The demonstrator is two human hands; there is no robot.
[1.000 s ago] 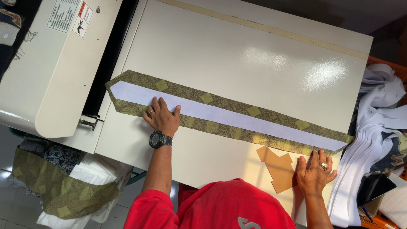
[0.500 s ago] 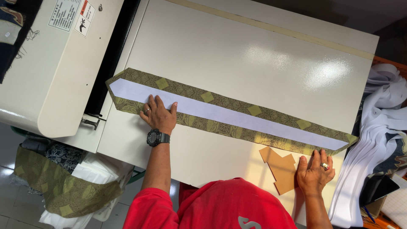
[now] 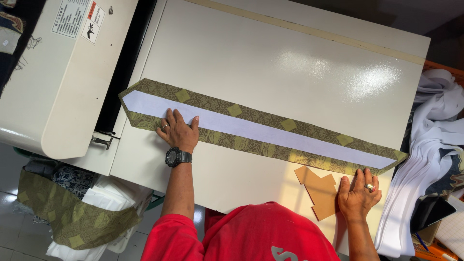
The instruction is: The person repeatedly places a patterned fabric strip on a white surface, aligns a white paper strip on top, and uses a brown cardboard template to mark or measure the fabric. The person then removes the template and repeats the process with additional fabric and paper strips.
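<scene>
A long olive-green patterned fabric strip (image 3: 251,145) lies slanted across the cream table (image 3: 290,63). A narrower white strip (image 3: 270,133) lies along its middle, pointed at the left end. My left hand (image 3: 179,133), with a black watch on the wrist, lies flat with fingers spread on the strip near that pointed end. My right hand (image 3: 358,193), wearing a ring, rests flat on the table near the front edge. Its fingertips reach the strip's lower edge by the right end. Brown cardboard pieces (image 3: 319,186) lie just left of it.
A cream machine (image 3: 58,82) with a dark slot stands at the table's left side. A pile of white cloth (image 3: 425,159) hangs at the right. Olive fabric (image 3: 67,212) and white cloth sit in a container below left.
Both hands stay flat in about the same places. Only the view has shifted slightly.
</scene>
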